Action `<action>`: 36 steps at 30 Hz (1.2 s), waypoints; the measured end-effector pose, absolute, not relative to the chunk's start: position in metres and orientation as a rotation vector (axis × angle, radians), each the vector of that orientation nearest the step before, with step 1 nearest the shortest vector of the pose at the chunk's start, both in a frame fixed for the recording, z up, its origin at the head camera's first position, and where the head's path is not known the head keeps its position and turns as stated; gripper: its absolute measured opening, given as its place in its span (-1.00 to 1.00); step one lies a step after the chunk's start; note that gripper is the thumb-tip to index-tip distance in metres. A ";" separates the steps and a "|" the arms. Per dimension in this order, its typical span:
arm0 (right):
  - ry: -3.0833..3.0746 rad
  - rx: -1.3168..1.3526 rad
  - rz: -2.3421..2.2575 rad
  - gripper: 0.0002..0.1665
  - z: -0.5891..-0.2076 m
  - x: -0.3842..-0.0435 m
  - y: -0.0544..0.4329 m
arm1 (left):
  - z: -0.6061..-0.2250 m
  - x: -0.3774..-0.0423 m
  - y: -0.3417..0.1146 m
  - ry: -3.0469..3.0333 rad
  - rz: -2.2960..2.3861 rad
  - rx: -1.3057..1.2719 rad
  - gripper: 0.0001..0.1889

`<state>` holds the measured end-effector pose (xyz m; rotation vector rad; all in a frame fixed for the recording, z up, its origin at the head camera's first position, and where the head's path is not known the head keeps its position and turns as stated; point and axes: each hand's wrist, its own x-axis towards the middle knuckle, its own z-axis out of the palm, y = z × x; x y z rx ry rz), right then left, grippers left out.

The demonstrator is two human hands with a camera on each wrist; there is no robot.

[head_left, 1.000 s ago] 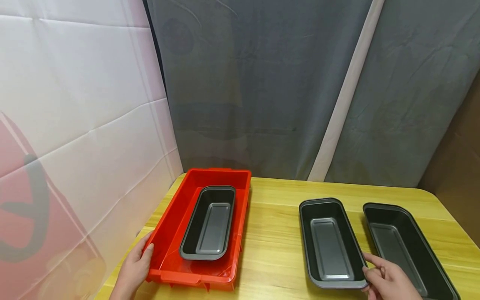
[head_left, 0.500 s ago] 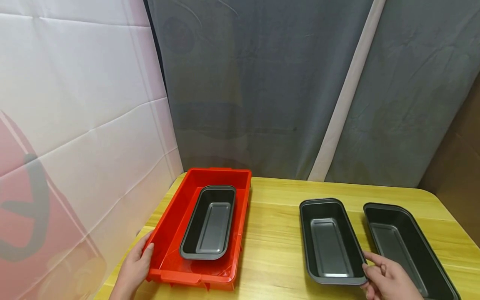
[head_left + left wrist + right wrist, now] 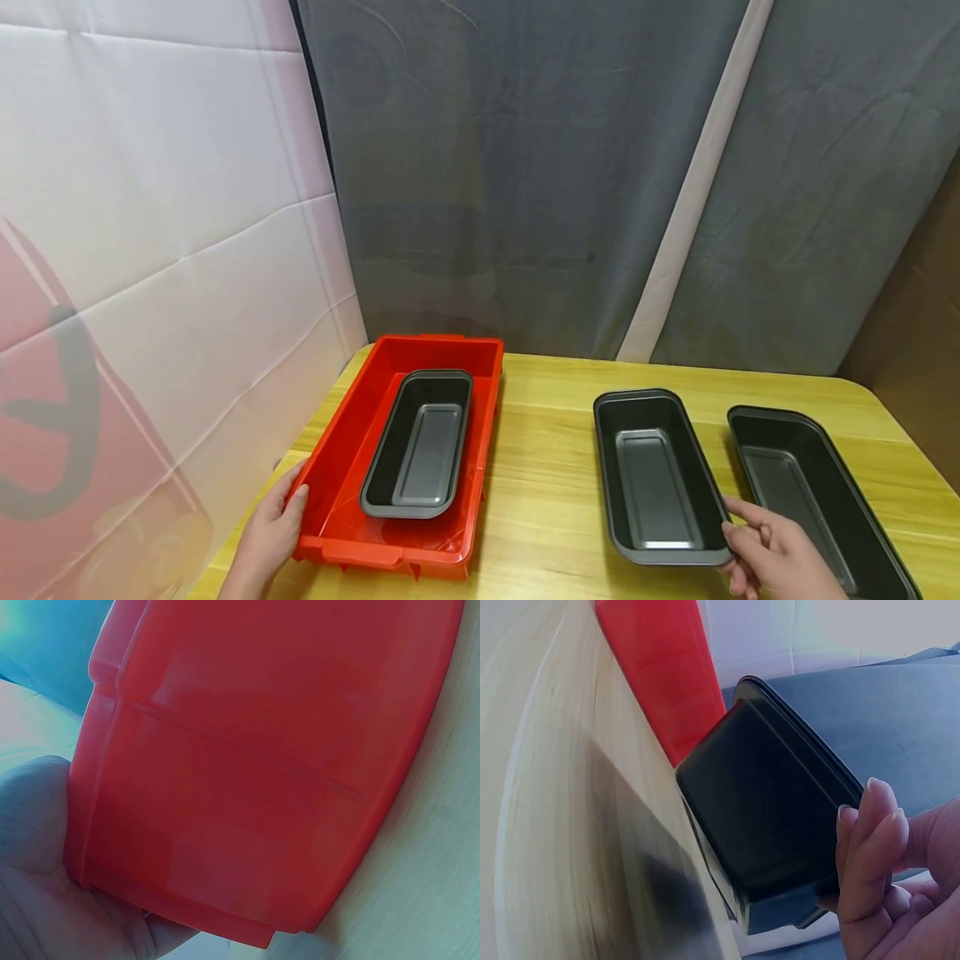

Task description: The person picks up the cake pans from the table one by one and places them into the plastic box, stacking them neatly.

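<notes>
At the left of the table stands a red plastic bin (image 3: 337,492), and a dark loaf pan (image 3: 427,454) lies inside it. My left hand (image 3: 268,525) grips the bin's near left rim, thumb on top; the left wrist view shows the bin's outer wall (image 3: 240,772) beside the palm. My right hand (image 3: 776,550) pinches the near right corner of a second dark loaf pan (image 3: 660,492). In the right wrist view this pan (image 3: 765,802) is seen from its side and underside, tilted. A third loaf pan (image 3: 802,500) lies right of it, partly behind my right hand.
The yellow wooden table (image 3: 547,467) shows between the bin and the pans. A grey curtain (image 3: 487,208) hangs behind it, with a white fabric panel (image 3: 187,167) along the left and a brown surface (image 3: 915,333) at the right.
The pan in my right hand has shifted slightly up and to the left. My left hand and the red bin hold still.
</notes>
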<state>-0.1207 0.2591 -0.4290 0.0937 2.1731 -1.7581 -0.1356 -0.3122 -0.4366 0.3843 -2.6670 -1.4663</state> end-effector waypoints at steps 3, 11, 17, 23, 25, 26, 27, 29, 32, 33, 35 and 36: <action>2.170 0.087 -1.754 -0.22 -0.426 -0.121 0.258 | -0.437 -0.135 -0.312 -2.667 -1.469 0.386 -0.48; 2.180 0.025 -1.745 -0.19 -0.421 -0.121 0.257 | -0.437 -0.135 -0.312 -2.659 -1.474 0.383 -0.49; 2.157 -0.021 -1.761 -0.20 -0.417 -0.123 0.253 | -0.437 -0.135 -0.312 -2.663 -1.473 0.391 -0.48; 2.148 -0.019 -1.788 -0.23 -0.413 -0.124 0.246 | -0.438 -0.135 -0.312 -2.668 -1.436 0.376 -0.49; 2.148 -0.012 -1.797 -0.24 -0.411 -0.124 0.244 | -0.438 -0.135 -0.313 -2.672 -1.421 0.367 -0.50; 2.147 -0.010 -1.802 -0.25 -0.410 -0.125 0.242 | -0.438 -0.135 -0.313 -2.676 -1.415 0.367 -0.50; 2.151 -0.011 -1.804 -0.25 -0.410 -0.125 0.241 | -0.439 -0.135 -0.313 -2.678 -1.409 0.366 -0.50; 2.153 -0.009 -1.808 -0.25 -0.408 -0.125 0.239 | -0.439 -0.135 -0.313 -2.677 -1.406 0.361 -0.50; 2.151 -0.010 -1.817 -0.24 -0.405 -0.125 0.237 | -0.438 -0.135 -0.313 -2.673 -1.401 0.355 -0.50; 2.149 -0.007 -1.821 -0.24 -0.404 -0.125 0.236 | -0.438 -0.135 -0.313 -2.672 -1.402 0.353 -0.50; 2.142 0.000 -1.829 -0.24 -0.402 -0.126 0.234 | -0.438 -0.135 -0.313 -2.668 -1.408 0.351 -0.50; 2.143 0.004 -1.833 -0.24 -0.401 -0.126 0.233 | -0.438 -0.135 -0.313 -2.665 -1.412 0.347 -0.50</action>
